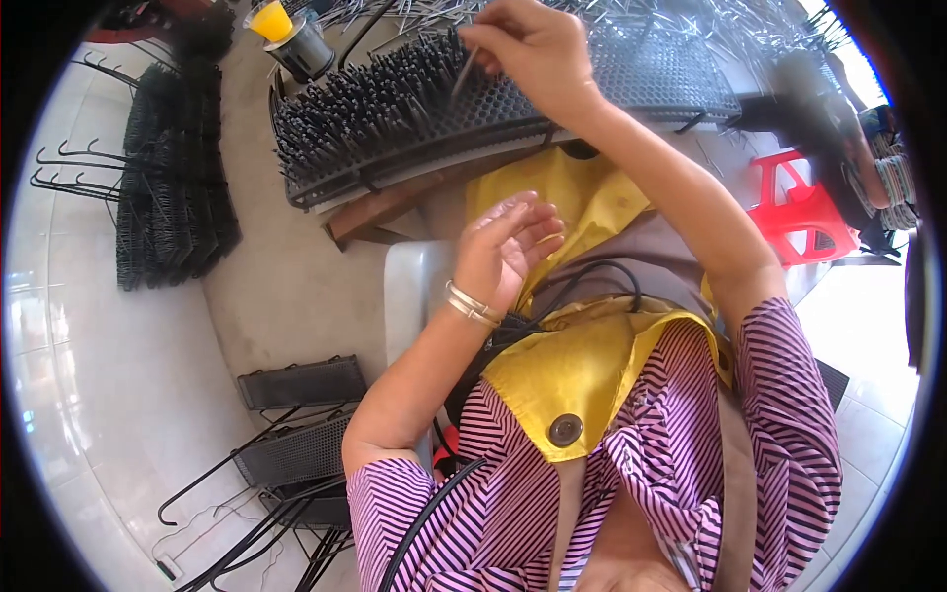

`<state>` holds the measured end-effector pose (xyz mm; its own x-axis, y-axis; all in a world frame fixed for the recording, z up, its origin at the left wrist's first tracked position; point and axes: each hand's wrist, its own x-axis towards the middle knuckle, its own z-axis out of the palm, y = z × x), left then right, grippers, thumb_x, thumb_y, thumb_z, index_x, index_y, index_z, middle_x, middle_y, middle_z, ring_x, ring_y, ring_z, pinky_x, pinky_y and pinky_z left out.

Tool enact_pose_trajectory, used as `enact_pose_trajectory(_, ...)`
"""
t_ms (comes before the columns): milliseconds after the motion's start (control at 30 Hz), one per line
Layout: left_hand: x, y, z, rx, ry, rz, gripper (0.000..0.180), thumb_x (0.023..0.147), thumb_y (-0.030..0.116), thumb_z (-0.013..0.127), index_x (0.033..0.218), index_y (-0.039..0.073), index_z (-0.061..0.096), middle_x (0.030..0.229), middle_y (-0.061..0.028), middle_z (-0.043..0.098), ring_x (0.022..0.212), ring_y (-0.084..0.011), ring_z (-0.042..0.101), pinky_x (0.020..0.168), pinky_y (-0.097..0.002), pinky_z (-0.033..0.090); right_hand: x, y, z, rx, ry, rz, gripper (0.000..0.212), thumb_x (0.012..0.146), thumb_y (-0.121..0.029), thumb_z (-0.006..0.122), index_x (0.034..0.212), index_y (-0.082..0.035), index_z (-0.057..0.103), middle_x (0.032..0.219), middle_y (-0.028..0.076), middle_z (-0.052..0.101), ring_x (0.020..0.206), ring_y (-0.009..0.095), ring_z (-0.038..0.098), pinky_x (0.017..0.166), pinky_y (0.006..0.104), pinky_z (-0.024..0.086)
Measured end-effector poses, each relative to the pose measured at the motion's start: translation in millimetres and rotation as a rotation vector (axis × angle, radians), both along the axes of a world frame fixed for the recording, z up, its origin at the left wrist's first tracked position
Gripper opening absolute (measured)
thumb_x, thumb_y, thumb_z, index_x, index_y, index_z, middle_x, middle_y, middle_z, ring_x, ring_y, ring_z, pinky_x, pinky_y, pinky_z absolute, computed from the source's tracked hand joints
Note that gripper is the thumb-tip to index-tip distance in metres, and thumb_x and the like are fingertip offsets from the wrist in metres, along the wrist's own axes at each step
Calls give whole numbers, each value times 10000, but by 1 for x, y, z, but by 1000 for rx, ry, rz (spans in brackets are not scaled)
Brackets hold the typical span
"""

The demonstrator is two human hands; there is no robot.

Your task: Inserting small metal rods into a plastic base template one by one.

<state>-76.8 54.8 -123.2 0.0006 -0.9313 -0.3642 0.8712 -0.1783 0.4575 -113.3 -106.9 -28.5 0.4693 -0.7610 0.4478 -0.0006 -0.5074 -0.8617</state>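
Note:
My right hand (538,54) pinches a thin metal rod (464,77) between thumb and fingers. The rod slants down toward a long black perforated rack (592,104); whether its lower end sits in a hole I cannot tell. Many dark rods (345,113) stand packed upright in the rack's left part, while rows of bare holes show to the right of them. Nearer to me, my left hand (508,252) hangs in the air above my yellow apron (562,380), palm turned inward. Its fingers are loosely curled and apart from the thumb, with nothing in them.
Loose silvery rods (681,20) lie heaped behind the rack. A metal can with a yellow cup (271,22) stands at its far left. Black racks with hooked handles (173,178) rest on the left, others (301,444) lower down. A red plastic stool (804,217) is at right.

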Motion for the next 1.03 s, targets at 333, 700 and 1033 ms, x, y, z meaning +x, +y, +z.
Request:
enact_pose_trajectory(333, 1, 0, 7, 55, 56, -8, 277, 803, 155, 550, 1019, -10, 499, 934, -146, 556, 849, -251, 551, 763, -368, 468, 32, -18, -35, -784, -91, -62, 123, 719, -103, 638, 740, -19, 552, 630, 101, 571, 555, 253, 558, 504, 303, 453)
enact_pose_trajectory(700, 4, 3, 3, 80, 58, -15, 307, 836, 173, 488, 1083, -8, 479, 997, -150, 556, 911, -274, 558, 840, -405, 441, 28, -12, -54, -846, 95, 100, 170, 604, -6, 568, 768, -47, 561, 722, 84, 564, 669, 256, 559, 548, 345, 466)
enact_pose_trajectory(1033, 10, 6, -13, 95, 55, -22, 390, 825, 209, 515, 1140, -9, 444, 1051, -152, 526, 948, -273, 532, 869, -419, 419, 26, 4, -65, -1031, 468, 99, 141, 572, -91, 526, 666, -6, 466, 571, 125, 521, 541, 240, 553, 432, 342, 452)
